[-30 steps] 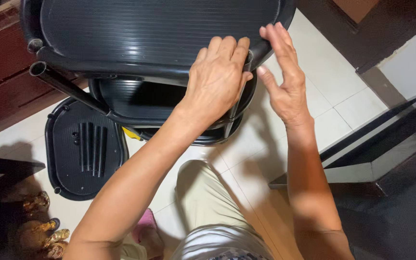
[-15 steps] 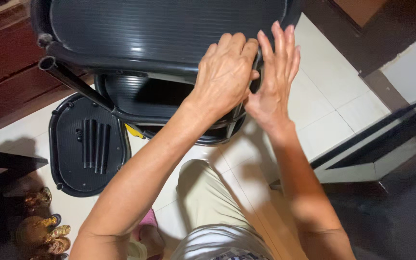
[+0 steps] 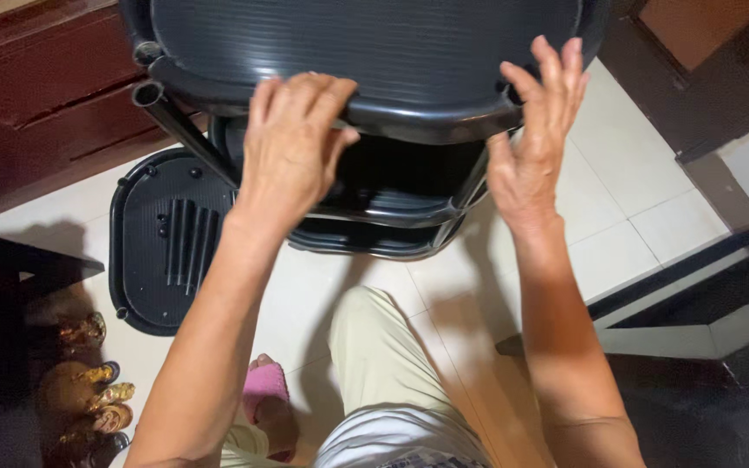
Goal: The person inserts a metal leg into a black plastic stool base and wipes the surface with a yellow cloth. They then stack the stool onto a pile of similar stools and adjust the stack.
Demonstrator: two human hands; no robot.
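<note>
Above the tiled floor (image 3: pixel 635 234), the dark plastic chair seat (image 3: pixel 366 52) is gripped at its near rim by the left hand (image 3: pixel 292 152), fingers curled over, apparently clamped; bring the spread, unclosed right hand (image 3: pixel 535 143) onto the rim's right side for balanced support.

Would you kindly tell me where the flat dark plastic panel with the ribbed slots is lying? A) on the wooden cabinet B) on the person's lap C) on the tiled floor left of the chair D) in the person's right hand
C: the dark slotted panel lies flat on the pale tiled floor, left of the black chair, and neither hand touches it.
</note>
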